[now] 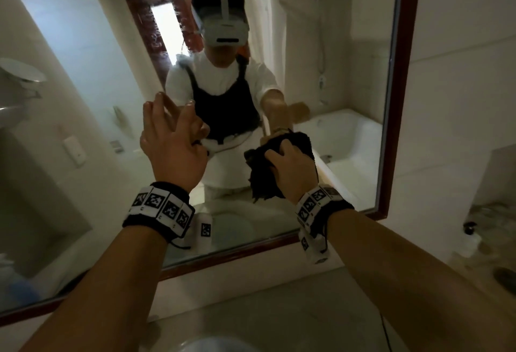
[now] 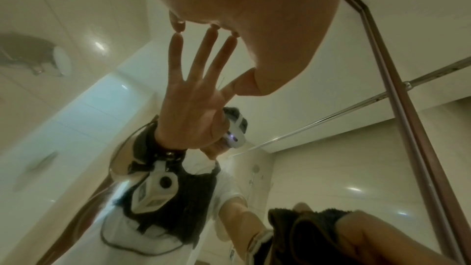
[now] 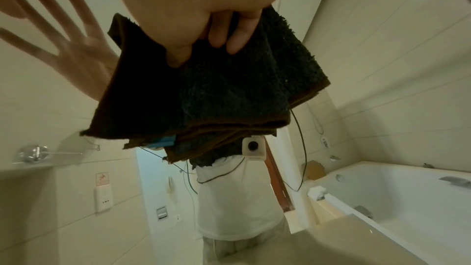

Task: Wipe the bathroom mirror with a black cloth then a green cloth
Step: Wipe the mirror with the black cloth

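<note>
Head view: a person stands close to a large bathroom mirror (image 1: 349, 52) in a dark reddish wooden frame (image 1: 402, 77). The right hand (image 1: 293, 168) presses a bunched black cloth (image 1: 261, 181) against the glass, low and toward the frame's right side, with curled fingers gripping it. The left hand (image 1: 173, 142) is left of the cloth, fingers spread wide and straight, fingertips meeting the glass; it holds nothing. Both wrists wear bands with black-and-white square markers. Below the frame lies a pale, smooth stone surface (image 1: 279, 309). No green cloth is visible.

Left wrist view: the left hand (image 2: 254, 17) fills the top, and its fingertips (image 2: 178, 25) touch their own reflection, so contact with the mirror (image 2: 331, 168) is plain. The black cloth (image 2: 305, 227) shows at the bottom edge.

Right wrist view: the right hand (image 3: 203, 7) pinches the black cloth (image 3: 216, 92), thumb and fingers dug into it. The cloth is thick, nubbly terry, folded in several layers with brownish stitched edges, roughly square. A glossy white bathtub appears reflected.

The step in hand looks like the first wipe, with the black cloth. To do it well, I would keep the folded pad flat under the palm, use overlapping strokes from the frame's top downward, and lift the bracing left fingers away, as they will likely leave prints.
</note>
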